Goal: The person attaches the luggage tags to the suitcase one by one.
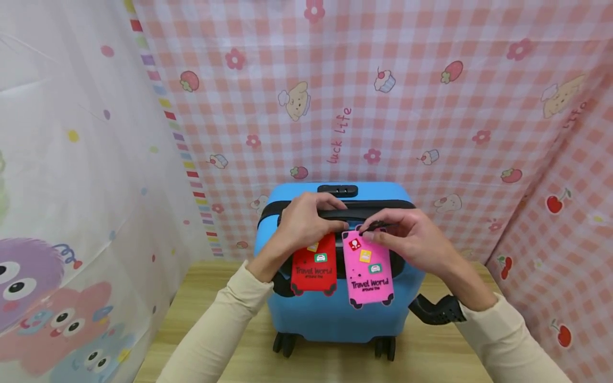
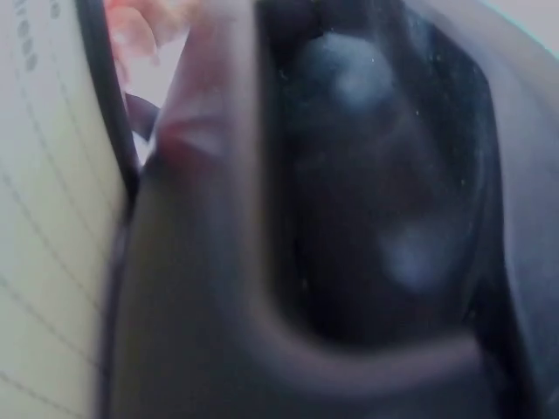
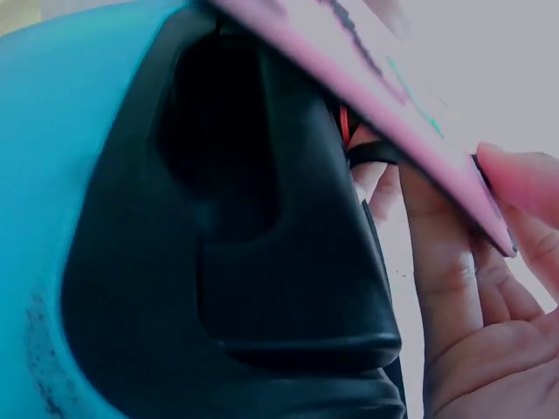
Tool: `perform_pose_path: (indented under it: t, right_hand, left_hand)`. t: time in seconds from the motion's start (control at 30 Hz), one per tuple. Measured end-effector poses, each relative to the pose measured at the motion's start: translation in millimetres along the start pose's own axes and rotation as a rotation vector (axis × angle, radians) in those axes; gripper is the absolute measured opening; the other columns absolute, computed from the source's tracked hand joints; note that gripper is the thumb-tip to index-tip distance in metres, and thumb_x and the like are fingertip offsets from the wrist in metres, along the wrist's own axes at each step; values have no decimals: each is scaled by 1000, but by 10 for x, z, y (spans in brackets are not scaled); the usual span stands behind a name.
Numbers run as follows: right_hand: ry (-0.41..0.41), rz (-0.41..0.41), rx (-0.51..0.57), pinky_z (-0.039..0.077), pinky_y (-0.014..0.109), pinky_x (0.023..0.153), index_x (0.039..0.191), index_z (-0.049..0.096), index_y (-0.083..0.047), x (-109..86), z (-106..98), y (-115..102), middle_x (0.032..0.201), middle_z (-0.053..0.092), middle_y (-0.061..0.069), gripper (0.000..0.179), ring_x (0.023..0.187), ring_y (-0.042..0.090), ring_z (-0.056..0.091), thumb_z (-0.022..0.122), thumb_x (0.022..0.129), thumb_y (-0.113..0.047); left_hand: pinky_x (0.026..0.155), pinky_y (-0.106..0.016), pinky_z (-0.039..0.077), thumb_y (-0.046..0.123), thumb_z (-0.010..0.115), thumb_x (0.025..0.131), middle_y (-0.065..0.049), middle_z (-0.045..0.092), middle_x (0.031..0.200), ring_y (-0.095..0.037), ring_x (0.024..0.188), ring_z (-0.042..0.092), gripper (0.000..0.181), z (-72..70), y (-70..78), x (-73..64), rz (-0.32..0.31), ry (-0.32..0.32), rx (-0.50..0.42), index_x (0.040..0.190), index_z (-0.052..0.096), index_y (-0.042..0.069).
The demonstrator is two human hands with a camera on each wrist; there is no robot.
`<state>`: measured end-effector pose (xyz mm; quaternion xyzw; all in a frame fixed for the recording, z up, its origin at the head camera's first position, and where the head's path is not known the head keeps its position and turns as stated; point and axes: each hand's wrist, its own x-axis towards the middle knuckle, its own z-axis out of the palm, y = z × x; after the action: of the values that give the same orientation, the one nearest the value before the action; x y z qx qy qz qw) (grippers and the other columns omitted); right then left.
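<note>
A blue suitcase [image 1: 345, 322] stands upright with its black top handle [image 1: 366, 213] toward the hands. My left hand [image 1: 306, 218] grips around the left part of this handle, thumb on the near side and fingers beyond it. Below that hand a red luggage tag [image 1: 313, 271] hangs against the suitcase, its top covered by the hand. Thumb and fingers of my right hand [image 1: 416, 239] pinch the black strap [image 1: 375, 226] at the top of a pink luggage tag [image 1: 367, 284]. In the right wrist view the pink tag [image 3: 410, 113] slants beside the black handle housing [image 3: 288, 288].
A black combination lock [image 1: 337, 190] sits on the suitcase top. Its wheels [image 1: 287, 344] rest on a wood-grain surface [image 1: 206, 303]. Behind hangs a pink checked cloth [image 1: 345, 80], with a white patterned cloth [image 1: 86, 159] on the left. The left wrist view is mostly dark and blurred.
</note>
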<state>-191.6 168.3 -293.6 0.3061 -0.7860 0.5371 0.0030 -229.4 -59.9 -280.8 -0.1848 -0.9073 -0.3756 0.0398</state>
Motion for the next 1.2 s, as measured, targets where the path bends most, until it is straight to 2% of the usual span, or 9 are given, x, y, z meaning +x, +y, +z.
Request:
perform_pose_path:
  t: [0.23,0.43,0.7,0.9,1.07,1.2]
  right_hand:
    - [-5,-86,-19,59,30,72,107,69,0,11,-23,95,105,66,15,16,81,20,67,61,94,3]
    - [-10,-62,22,59,32,72,107,70,-1,10,2,167,105,65,15,14,82,22,67,62,95,0]
    - [-42,-80,75,59,33,71,107,68,1,37,0,201,100,68,8,14,80,22,67,60,96,1]
    - [-75,-73,104,59,34,71,108,67,2,71,-29,176,99,69,8,14,80,23,67,60,96,0]
    - [-64,-52,96,59,33,71,108,67,2,79,-47,158,100,68,11,14,80,24,67,60,96,-1]
    - [-59,-37,88,59,34,71,110,67,1,86,-45,148,101,68,13,15,81,24,68,59,97,-3]
  left_hand:
    - [84,-36,47,27,80,84,5,74,104,-13,93,61,26,48,5,-5,-26,6,-41,109,75,24]
    - [86,-38,48,27,79,85,4,74,110,-14,99,60,25,59,-28,-33,-64,-7,-52,110,76,24]
    - [90,-42,47,25,78,86,1,73,113,-18,105,58,27,-13,-4,1,-80,-73,-60,112,76,20]
    - [92,-42,45,21,80,84,3,73,113,-16,107,58,28,-22,16,12,-68,-43,-89,112,77,21]
    - [96,-41,47,19,80,83,2,73,112,-17,105,63,43,-17,10,30,-45,-41,-164,125,70,21]
    - [87,-36,51,25,79,85,3,72,112,-15,100,65,52,-6,-1,36,-61,-37,-202,135,63,21]
